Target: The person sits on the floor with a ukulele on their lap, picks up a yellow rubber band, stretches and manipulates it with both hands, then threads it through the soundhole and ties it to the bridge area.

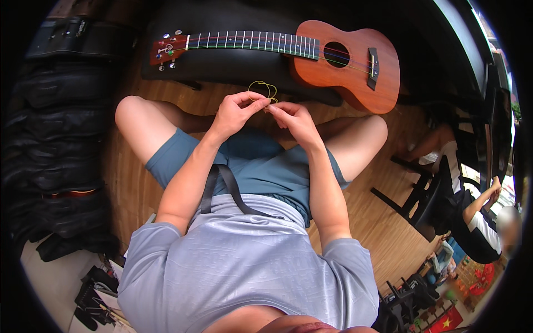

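Both my hands meet in front of my lap. My left hand [236, 115] pinches a thin yellow-green instrument string [259, 82] between thumb and fingers. My right hand [300, 122] grips the same string close beside it, with the fingertips nearly touching. Small loops of the string stand up above the fingers; its ends are too fine to make out. Beyond my hands a brown wooden ukulele [361, 83] lies face up on a black padded bench [233, 71]. Its neck points left, and coloured strings run along the dark fretboard.
My bare knees are bent on either side of the wooden floor [133, 161]. Black instrument cases [61, 139] are stacked at the left. At the right another person [477, 222] sits by a black piano, near a black stool [413, 205]. A black strap [230, 186] lies over my waist.
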Demonstrator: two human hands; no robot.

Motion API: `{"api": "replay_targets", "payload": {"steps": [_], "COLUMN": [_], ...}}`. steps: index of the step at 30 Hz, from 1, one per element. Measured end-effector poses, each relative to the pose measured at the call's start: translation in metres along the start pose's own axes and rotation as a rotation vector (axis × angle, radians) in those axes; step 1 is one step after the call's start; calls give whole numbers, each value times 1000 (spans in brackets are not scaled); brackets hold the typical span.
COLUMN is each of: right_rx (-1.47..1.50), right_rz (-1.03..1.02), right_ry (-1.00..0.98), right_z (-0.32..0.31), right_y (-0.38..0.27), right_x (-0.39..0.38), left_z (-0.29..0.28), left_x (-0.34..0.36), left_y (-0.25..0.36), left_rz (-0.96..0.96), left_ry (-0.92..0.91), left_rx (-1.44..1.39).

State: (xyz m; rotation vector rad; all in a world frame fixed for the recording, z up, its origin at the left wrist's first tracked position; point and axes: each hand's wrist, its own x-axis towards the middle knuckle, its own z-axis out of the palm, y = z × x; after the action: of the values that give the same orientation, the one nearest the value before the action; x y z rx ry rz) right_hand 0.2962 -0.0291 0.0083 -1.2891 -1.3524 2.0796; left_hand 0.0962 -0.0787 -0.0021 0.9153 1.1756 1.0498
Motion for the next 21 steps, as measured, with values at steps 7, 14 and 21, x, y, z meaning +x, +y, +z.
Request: {"api": "replay_targets", "payload": {"steps": [7, 14, 21], "right_rx": [89, 141, 113], "right_rz": [-65, -134, -243], "right_ry": [-73, -148, 59], "right_z": [-8, -14, -1], "right_y": [1, 16, 15], "right_x": [-3, 4, 9], "left_z": [-10, -6, 3], "left_x": [3, 3, 3], "left_y": [-1, -5, 2], "left_rz": [-141, -127, -119], "left_ry": [3, -22, -65], "left_rx": [-399, -350, 146]}}
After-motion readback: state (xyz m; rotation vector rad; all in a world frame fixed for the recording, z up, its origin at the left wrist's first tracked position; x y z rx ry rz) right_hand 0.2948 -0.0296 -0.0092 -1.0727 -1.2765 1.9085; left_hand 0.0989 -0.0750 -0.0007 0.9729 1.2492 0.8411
